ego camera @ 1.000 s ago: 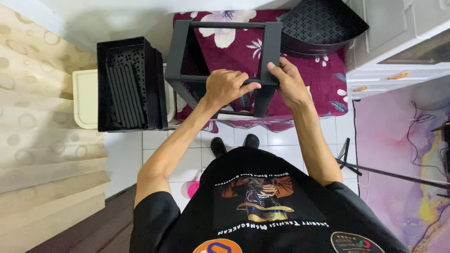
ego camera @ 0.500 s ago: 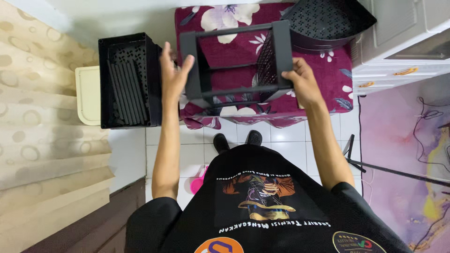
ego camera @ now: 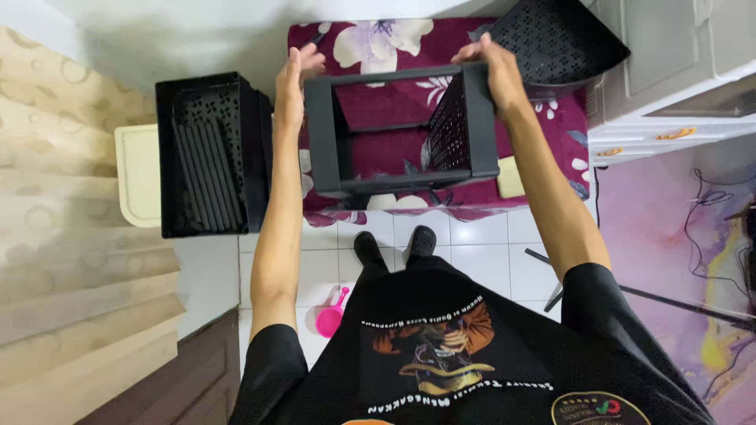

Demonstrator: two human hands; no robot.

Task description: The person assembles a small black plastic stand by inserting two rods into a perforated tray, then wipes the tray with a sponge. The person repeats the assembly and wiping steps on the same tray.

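Hands grip a black open frame (ego camera: 402,130) above the floral cloth (ego camera: 370,43): my left hand (ego camera: 290,83) pressed flat on its left side, my right hand (ego camera: 492,67) clamped on its far right corner. Left of it, a black crate (ego camera: 206,153) holds dark rods (ego camera: 201,177).

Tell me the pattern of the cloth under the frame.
Maroon cloth with white flowers, head view.
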